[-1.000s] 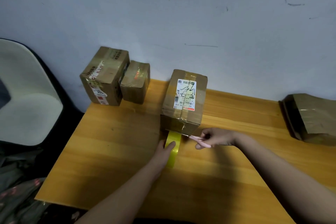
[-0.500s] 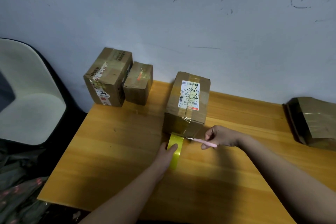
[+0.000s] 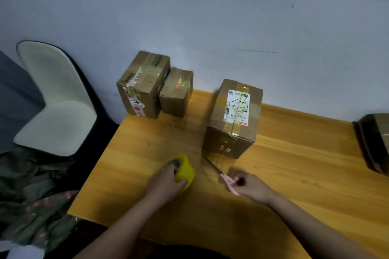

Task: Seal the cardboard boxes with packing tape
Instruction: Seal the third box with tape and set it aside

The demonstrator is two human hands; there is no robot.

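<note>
A glossy yellow tape roll (image 3: 183, 169) is gripped by the left hand (image 3: 163, 184) on the smooth wooden table (image 3: 294, 174); pink-handled scissors (image 3: 221, 173), blades seemingly closed, are pinched by the right hand (image 3: 251, 188) near the taped, labelled cardboard box (image 3: 232, 119).

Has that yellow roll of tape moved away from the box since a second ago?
Yes. The yellow tape roll, gripped by the left hand, was touching the labelled box; now it sits apart, nearer the person and further left on the table.

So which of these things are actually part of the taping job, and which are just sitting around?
Part of the job:
- yellow tape roll, gripped by left hand
- pink-handled scissors, in right hand
- labelled box
- two boxes by the wall

Lying about:
- white chair
- brown package at right
</note>
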